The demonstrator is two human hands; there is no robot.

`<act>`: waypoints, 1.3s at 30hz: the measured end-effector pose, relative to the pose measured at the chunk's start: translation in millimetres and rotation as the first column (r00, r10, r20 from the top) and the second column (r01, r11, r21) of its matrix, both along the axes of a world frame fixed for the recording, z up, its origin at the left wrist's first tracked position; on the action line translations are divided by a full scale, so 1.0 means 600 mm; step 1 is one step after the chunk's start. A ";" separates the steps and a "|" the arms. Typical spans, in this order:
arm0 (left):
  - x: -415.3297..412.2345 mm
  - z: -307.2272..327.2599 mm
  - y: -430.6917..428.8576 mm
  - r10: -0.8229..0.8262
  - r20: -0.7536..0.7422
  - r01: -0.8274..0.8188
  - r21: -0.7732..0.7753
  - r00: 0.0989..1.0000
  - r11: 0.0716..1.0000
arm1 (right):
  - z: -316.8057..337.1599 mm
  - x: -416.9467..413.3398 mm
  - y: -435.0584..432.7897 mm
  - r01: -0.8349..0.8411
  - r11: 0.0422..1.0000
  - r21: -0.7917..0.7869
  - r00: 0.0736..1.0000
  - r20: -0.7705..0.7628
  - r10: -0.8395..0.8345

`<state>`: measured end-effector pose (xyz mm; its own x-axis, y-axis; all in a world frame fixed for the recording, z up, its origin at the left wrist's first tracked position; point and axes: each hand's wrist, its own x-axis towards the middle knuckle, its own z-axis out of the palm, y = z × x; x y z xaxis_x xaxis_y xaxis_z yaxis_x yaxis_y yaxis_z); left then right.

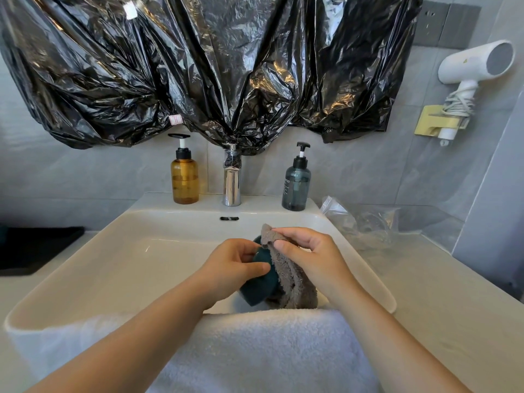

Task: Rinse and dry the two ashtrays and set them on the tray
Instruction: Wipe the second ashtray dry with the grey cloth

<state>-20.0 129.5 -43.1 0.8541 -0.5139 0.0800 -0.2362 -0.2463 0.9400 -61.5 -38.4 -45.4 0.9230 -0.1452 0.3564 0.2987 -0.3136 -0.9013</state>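
Observation:
Over the white sink (119, 251) my left hand (232, 268) grips a dark green ashtray (259, 290), tilted on its edge. My right hand (309, 253) pinches a grey-brown fluffy cloth (295, 282) that drapes against the ashtray's right side and hangs down into the basin. A black tray (37, 248) lies on the counter at the far left. A second ashtray is not visible.
A chrome tap (232, 180) stands behind the basin between an amber pump bottle (184, 177) and a dark teal pump bottle (296, 182). A white towel (255, 350) covers the sink's front edge. A crumpled clear plastic bag (365, 219) lies on the right counter. Black plastic sheeting (198, 66) hangs above; a hairdryer (470, 69) hangs on the right wall.

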 end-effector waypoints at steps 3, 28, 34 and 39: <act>0.003 0.003 0.002 0.098 0.009 -0.097 -0.064 0.995 0.993 | -0.002 0.002 0.001 -0.010 0.998 -0.057 1.000 0.012 0.010; -0.003 0.014 0.011 0.117 0.040 -0.111 -0.139 0.992 0.984 | -0.006 0.008 -0.022 0.254 0.967 -0.023 0.967 0.018 -0.254; -0.003 0.012 0.010 0.074 0.045 -0.068 -0.114 0.996 0.991 | 0.001 0.002 -0.004 0.097 0.992 -0.076 0.989 0.117 -0.088; -0.007 0.014 0.010 0.041 0.064 -0.033 -0.123 0.997 0.992 | -0.007 0.018 -0.012 0.193 0.981 0.026 0.981 0.024 -0.193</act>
<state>-24.1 135.5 -34.9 0.8629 -0.4655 0.1965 -0.2915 -0.1409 0.9462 -50.4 -45.5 -49.7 0.8673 -0.3284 0.3741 0.2580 -0.3461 -0.9020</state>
